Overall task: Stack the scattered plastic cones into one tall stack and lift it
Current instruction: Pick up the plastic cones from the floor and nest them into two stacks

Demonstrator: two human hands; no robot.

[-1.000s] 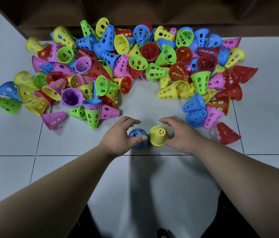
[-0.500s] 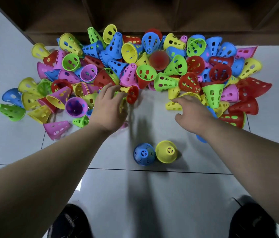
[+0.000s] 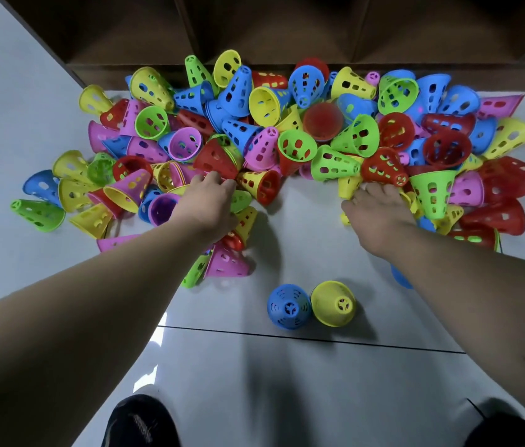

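Note:
A big heap of perforated plastic cones (image 3: 296, 146) in red, blue, yellow, green and pink lies scattered across the floor. Nearer to me, a blue cone (image 3: 288, 306) and a yellow cone (image 3: 333, 303) stand side by side, narrow tops up. My left hand (image 3: 209, 204) is in the heap's left front; its fingers lie over a red cone (image 3: 216, 159), and a green cone (image 3: 241, 200) sits beneath the palm. My right hand (image 3: 378, 211) is at the heap's right front. Its fingers bend over small yellow cones (image 3: 348, 187), but the grip is hidden.
A dark wooden shelf unit (image 3: 287, 33) stands behind the heap. The floor is grey tile (image 3: 287, 382) with a seam just behind the two standing cones. My black shoes (image 3: 141, 421) show at the bottom edge. Another blue cone (image 3: 399, 279) peeks from under my right forearm.
Both hands let go of the standing blue and yellow cones, moved forward and now reach into the heap, the left at its left front, the right at its right front.

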